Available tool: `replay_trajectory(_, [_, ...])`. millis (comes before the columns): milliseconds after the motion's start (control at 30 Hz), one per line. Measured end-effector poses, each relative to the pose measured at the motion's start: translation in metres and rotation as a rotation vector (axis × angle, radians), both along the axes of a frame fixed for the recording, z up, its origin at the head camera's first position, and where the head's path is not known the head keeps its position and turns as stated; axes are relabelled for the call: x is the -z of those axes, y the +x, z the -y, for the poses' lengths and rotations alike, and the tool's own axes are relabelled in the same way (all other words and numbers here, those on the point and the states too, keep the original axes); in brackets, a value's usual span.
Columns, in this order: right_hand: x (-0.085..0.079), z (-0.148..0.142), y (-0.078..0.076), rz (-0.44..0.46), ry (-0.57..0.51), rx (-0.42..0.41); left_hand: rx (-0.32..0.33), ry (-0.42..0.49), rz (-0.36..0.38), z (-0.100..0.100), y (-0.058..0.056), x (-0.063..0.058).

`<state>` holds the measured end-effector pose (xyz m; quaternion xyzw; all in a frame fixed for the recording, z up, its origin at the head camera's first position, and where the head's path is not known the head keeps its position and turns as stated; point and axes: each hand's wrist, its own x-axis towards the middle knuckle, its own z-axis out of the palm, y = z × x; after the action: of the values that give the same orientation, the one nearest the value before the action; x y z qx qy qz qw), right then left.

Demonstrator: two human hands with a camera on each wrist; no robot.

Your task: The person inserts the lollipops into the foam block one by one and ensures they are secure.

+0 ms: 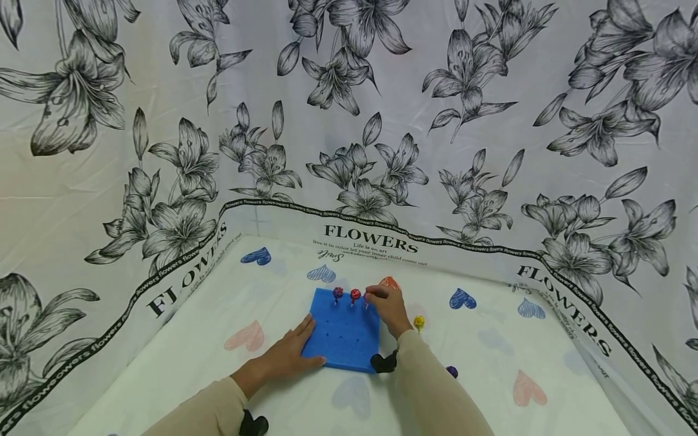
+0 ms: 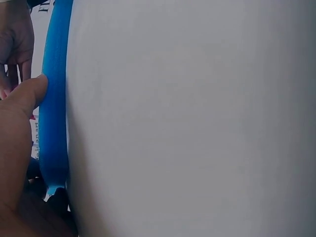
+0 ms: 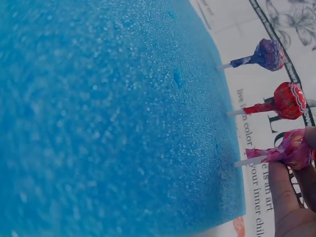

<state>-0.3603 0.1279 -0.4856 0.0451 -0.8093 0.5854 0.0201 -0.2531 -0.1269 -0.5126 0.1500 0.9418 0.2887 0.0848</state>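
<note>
A blue foam board with small holes lies on the cloth. My left hand rests along its left side, fingers extended and thumb against the near edge. At the far right corner, my right hand pinches a pink-wrapped lollipop by its head between thumb and fingers. The lollipop's white stick meets the foam; how deep it sits cannot be told. Beside it, a red lollipop and a purple-blue lollipop stand in a row along the board's far edge.
On the cloth right of the board lie a yellow lollipop and a dark purple lollipop, the latter partly hidden by the right sleeve. The white cloth carries printed hearts. Flower-printed curtains rise behind and at both sides.
</note>
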Motion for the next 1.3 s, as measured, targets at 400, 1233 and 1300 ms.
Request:
replay_trajectory(400, [-0.024, -0.019, 0.002, -0.068, -0.014, -0.019, 0.011, 0.002, 0.011, 0.001, 0.001, 0.000])
replay_trajectory(1233, [-0.066, -0.085, 0.008, -0.169, -0.085, 0.035, 0.002, 0.019, 0.019, -0.002, 0.001, -0.003])
replay_trajectory(1300, [-0.062, -0.091, 0.007, -0.154, -0.078, 0.055, -0.001, 0.013, 0.017, -0.002, 0.001, -0.004])
